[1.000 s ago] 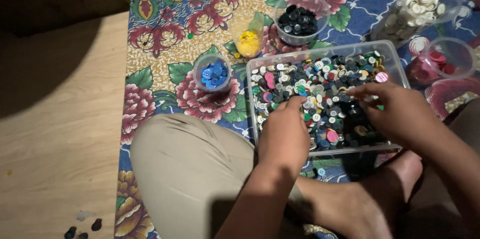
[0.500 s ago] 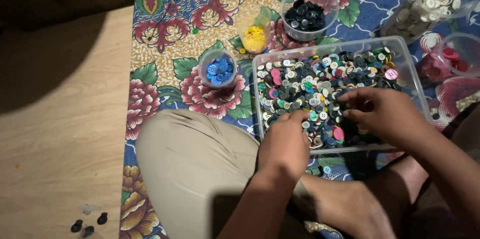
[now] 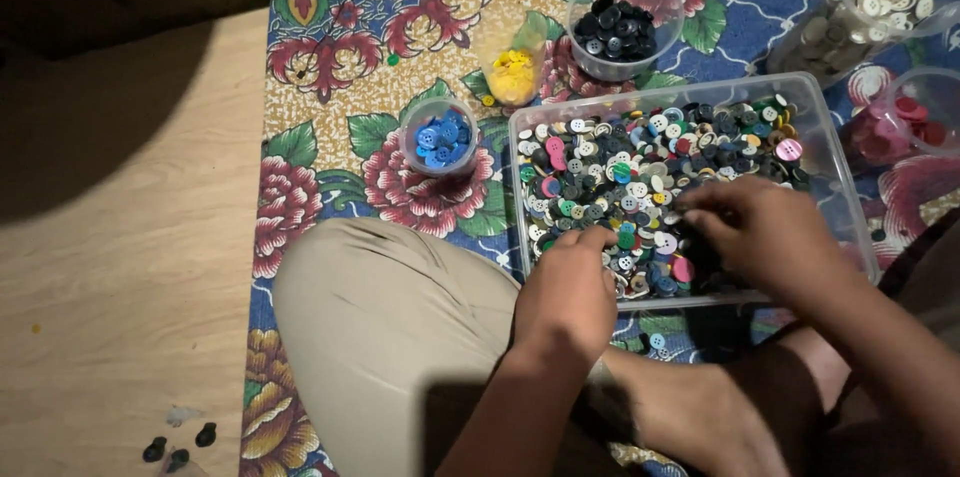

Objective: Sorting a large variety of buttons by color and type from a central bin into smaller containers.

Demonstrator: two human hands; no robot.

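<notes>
Both hands work inside the clear plastic tray (image 3: 838, 199) of mixed buttons (image 3: 640, 162). We see our right hand (image 3: 765, 237) curled palm-down over the middle of the heap, fingertips drawn together toward the left as if pinching, though whether a button sits between them we cannot tell. Our left hand (image 3: 568, 292) rests at the tray's near left edge, fingers bent into a loose fist touching the buttons; whether it holds anything is hidden from us. The tray's long axis runs left to right across the floral cloth (image 3: 330, 87). Beyond its far side stand the sorted cups: the cup of black buttons (image 3: 622, 25) just behind, the cup of yellow buttons (image 3: 512, 72) and the cup of blue buttons (image 3: 438, 137) off the far left corner, nearer our left hand.
</notes>
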